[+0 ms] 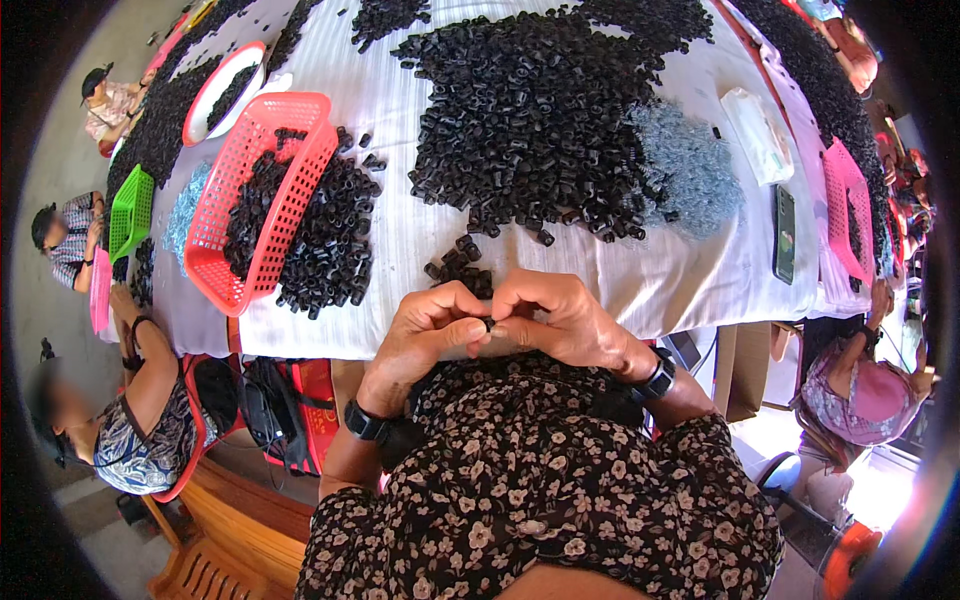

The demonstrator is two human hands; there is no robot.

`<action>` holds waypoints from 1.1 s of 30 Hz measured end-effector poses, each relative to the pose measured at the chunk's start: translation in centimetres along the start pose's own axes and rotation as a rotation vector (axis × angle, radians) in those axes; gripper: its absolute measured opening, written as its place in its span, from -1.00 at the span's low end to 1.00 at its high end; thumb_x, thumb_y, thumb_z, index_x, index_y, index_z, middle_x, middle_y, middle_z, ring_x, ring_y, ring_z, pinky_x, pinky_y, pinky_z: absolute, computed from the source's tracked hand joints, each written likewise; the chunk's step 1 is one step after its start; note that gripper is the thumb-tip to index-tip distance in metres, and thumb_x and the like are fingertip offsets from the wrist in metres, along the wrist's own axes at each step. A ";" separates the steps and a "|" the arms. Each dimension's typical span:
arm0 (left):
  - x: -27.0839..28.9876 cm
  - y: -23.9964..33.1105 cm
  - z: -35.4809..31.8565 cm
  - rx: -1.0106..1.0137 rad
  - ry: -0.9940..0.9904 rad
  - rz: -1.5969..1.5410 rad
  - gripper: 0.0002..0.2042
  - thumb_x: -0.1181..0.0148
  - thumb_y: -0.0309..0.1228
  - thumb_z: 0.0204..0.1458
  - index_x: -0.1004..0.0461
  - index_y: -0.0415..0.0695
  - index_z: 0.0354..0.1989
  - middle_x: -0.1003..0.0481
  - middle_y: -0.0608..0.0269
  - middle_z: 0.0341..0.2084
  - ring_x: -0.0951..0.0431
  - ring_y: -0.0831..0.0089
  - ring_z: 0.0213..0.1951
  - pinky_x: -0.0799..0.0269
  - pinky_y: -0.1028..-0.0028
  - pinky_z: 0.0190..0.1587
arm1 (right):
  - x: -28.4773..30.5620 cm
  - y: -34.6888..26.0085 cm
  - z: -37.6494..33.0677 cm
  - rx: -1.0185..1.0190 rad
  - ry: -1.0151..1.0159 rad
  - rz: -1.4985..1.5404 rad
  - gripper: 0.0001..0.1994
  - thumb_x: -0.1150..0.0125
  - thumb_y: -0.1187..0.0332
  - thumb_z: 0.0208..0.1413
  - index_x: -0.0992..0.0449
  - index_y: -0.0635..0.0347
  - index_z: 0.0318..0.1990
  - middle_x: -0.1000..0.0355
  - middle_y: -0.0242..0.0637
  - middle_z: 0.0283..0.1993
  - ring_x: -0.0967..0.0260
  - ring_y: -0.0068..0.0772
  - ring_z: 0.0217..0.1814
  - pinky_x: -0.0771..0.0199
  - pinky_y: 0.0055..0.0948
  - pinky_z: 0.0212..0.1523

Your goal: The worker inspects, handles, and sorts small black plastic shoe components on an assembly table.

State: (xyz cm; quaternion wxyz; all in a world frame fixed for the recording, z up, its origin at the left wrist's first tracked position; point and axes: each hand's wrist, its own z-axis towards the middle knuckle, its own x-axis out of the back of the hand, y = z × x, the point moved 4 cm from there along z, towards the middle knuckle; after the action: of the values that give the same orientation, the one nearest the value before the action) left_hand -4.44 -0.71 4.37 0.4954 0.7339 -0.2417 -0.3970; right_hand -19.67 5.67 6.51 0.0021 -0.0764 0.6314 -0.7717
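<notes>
Close to the table's front edge, my left hand (432,328) and my right hand (552,308) meet, thumbs and forefingers pinched together. Between their fingertips is a small black plastic part (489,324), mostly covered by the fingers. Just beyond my hands lies a little cluster of similar black parts (461,262). Farther back spreads a large heap of black plastic parts (530,125). Against its right side lies a heap of tiny pale-blue, wiry-looking pieces (695,175), too small to make out singly.
A red perforated basket (318,150) holding black parts stands tilted at the left, with a loose pile (335,235) beside it. A white-lined red basin (192,118) is behind. A phone (783,235) and a plastic packet (757,137) lie at the right. People sit along both sides.
</notes>
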 end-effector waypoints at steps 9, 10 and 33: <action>-0.3 -0.6 -0.6 0.121 -0.135 0.019 -0.93 -0.15 -0.52 0.06 -0.45 -0.23 -0.31 -0.47 0.33 -0.50 -0.47 0.63 -0.47 -0.40 0.64 -0.40 | 0.2 2.9 -0.2 -0.415 -0.316 0.048 -0.66 -0.39 0.18 -0.13 -0.36 0.20 -0.49 -0.28 -0.45 -0.54 -0.20 -0.66 -0.45 -0.16 -0.59 -0.50; -0.6 -0.6 -0.8 0.136 -0.196 0.008 -0.94 -0.15 -0.54 0.06 -0.45 -0.23 -0.31 -0.47 0.32 -0.49 -0.48 0.62 -0.47 -0.41 0.65 -0.40 | 0.1 2.8 -0.2 -0.414 -0.319 0.048 -0.66 -0.39 0.18 -0.13 -0.36 0.20 -0.49 -0.28 -0.45 -0.54 -0.20 -0.66 -0.45 -0.16 -0.59 -0.50; 0.8 -4.5 2.8 -0.103 0.101 -0.108 -0.86 0.01 -0.48 0.12 -0.39 -0.28 -0.22 -0.23 -0.01 0.14 -0.40 0.32 0.04 -0.37 0.34 0.05 | 3.6 4.1 2.4 0.083 0.162 -0.933 -0.84 -0.13 0.56 -0.14 -0.35 0.20 -0.35 -0.25 -0.19 -0.41 -0.37 -0.13 -0.38 -0.43 -0.25 -0.43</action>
State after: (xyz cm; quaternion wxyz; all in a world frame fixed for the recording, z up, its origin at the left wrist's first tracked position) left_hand -6.44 -1.02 -0.53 0.5218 0.7385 -0.1558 -0.3976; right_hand -23.33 2.12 3.37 -0.3908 -0.2912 0.4963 -0.7184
